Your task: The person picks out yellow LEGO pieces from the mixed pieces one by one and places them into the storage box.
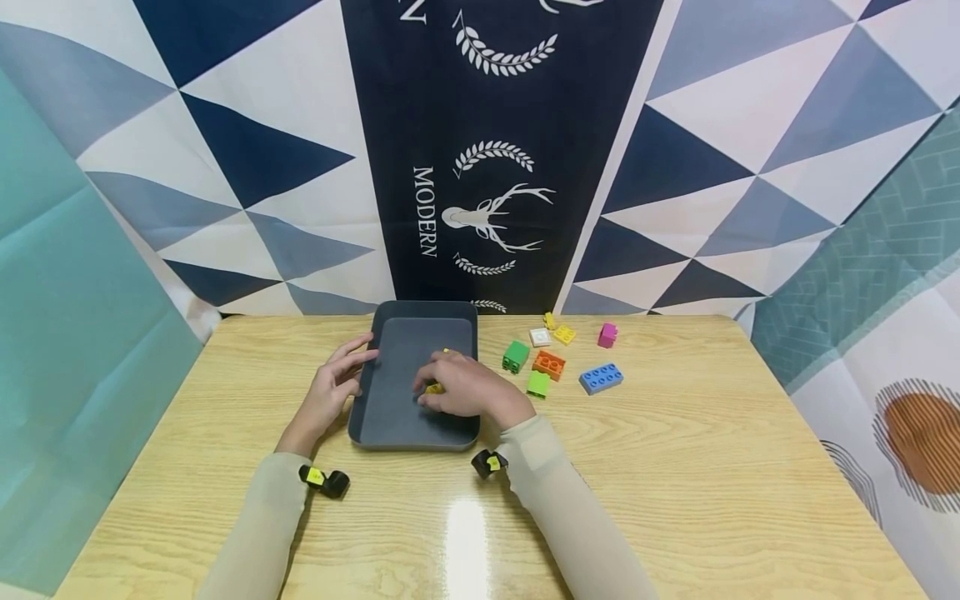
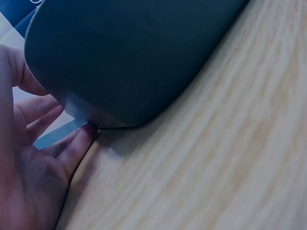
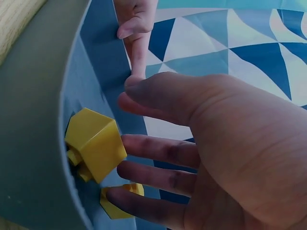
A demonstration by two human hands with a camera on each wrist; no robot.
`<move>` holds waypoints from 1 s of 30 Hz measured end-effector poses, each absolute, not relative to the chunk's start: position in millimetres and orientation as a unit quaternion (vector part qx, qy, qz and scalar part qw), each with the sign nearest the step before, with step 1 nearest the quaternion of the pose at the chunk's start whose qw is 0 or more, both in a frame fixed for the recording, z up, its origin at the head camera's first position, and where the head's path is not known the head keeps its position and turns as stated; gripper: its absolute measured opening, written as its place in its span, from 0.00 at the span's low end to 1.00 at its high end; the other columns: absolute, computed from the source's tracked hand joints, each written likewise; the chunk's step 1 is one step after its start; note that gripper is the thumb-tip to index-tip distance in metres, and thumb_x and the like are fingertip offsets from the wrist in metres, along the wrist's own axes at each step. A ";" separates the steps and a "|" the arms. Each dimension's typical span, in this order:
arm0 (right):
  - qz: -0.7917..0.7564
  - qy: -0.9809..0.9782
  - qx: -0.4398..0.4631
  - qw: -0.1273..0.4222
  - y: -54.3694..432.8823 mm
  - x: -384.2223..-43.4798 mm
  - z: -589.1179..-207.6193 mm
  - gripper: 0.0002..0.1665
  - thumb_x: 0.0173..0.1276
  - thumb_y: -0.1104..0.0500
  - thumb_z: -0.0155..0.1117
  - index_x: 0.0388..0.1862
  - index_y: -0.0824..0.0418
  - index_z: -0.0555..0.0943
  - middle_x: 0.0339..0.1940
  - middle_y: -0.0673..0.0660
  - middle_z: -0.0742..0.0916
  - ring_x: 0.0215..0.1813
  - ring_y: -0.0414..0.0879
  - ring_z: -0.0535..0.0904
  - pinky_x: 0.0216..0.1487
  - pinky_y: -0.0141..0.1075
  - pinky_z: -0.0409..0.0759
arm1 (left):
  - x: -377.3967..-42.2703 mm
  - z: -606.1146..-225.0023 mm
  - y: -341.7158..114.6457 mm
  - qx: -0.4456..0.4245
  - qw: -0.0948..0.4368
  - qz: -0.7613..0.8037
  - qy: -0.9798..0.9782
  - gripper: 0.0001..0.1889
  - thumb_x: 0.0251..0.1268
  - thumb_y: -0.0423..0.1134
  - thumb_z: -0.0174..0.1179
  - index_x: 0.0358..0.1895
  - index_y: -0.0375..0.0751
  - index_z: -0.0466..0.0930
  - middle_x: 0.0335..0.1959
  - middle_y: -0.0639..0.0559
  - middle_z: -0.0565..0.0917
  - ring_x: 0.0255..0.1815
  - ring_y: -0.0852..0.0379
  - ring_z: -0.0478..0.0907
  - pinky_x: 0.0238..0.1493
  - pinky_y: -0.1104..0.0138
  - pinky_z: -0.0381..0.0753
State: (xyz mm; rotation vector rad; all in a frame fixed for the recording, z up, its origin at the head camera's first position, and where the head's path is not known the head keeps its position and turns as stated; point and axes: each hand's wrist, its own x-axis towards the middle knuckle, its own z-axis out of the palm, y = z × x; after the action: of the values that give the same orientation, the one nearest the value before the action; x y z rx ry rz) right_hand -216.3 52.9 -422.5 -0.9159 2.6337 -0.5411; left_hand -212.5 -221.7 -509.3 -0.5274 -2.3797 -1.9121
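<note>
My left hand (image 1: 327, 392) rests against the left side of a dark grey tray (image 1: 401, 346), its fingertips at the rim. In the left wrist view, fingers (image 2: 79, 146) touch the tray's outer wall near a corner. Inside the tray hovers my right hand (image 1: 468, 387), fingers loosely bent. The right wrist view shows a yellow toy brick (image 3: 98, 143) with a sloped face beside its fingertips, the thumb away from it. A second yellow brick (image 3: 125, 208) sits partly hidden behind one finger.
Right of the tray lie a green brick (image 1: 515, 357), an orange brick (image 1: 549, 364), a lime brick (image 1: 537, 384), a white piece (image 1: 540, 337), a yellow plate (image 1: 564, 334), a small yellow piece (image 1: 550, 320), a magenta brick (image 1: 607, 335) and a blue brick (image 1: 601, 378). Patterned cloth hangs behind the table.
</note>
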 end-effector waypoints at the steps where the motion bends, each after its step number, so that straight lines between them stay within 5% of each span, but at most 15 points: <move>1: -0.187 0.917 -0.319 0.148 53.0 -216.2 -422.2 0.15 0.83 0.50 0.70 0.63 0.50 0.92 0.65 0.57 0.88 0.71 0.54 0.80 0.79 0.52 0.81 | -212.6 -509.3 -221.7 -0.171 0.023 -0.618 -0.767 0.32 0.67 0.14 0.45 0.74 0.17 0.76 0.90 0.33 0.63 0.83 0.51 0.76 0.72 0.85 0.75; 8: -0.186 0.917 -0.329 0.130 53.5 -216.3 -419.8 0.18 0.83 0.47 0.69 0.66 0.49 0.91 0.71 0.59 0.86 0.76 0.57 0.79 0.81 0.56 0.80 | -213.0 -510.1 -221.7 -0.177 0.025 -0.624 -0.761 0.31 0.67 0.13 0.44 0.74 0.16 0.76 0.90 0.30 0.63 0.76 0.72 0.77 0.71 0.85 0.76; 15: -0.207 0.913 -0.336 0.103 54.4 -215.5 -416.3 0.21 0.82 0.47 0.71 0.68 0.51 0.91 0.69 0.57 0.87 0.72 0.56 0.79 0.77 0.56 0.82 | -213.5 -510.1 -221.8 -0.177 0.029 -0.616 -0.767 0.32 0.67 0.14 0.45 0.74 0.21 0.79 0.90 0.32 0.64 0.83 0.50 0.77 0.72 0.83 0.77; 23: -0.238 0.904 -0.352 0.044 55.0 -216.1 -414.8 0.25 0.82 0.47 0.72 0.73 0.51 0.88 0.79 0.59 0.84 0.79 0.58 0.77 0.81 0.59 0.80 | -213.4 -509.3 -221.9 -0.175 0.022 -0.616 -0.768 0.32 0.69 0.15 0.45 0.75 0.21 0.78 0.90 0.32 0.63 0.85 0.47 0.75 0.72 0.84 0.76; 30: -0.243 0.898 -0.367 -0.014 57.4 -216.1 -415.3 0.27 0.81 0.45 0.72 0.73 0.51 0.88 0.83 0.59 0.81 0.85 0.60 0.74 0.84 0.62 0.77 | -213.2 -509.6 -221.6 -0.177 0.022 -0.621 -0.763 0.31 0.69 0.14 0.44 0.74 0.16 0.76 0.90 0.30 0.62 0.77 0.71 0.76 0.71 0.85 0.75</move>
State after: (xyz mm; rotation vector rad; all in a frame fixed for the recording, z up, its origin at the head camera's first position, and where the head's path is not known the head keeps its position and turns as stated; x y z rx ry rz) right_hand -216.1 57.4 -415.3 -1.1650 2.8458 -0.7702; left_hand -213.2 -221.6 -509.6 -0.5486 -2.3657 -1.9241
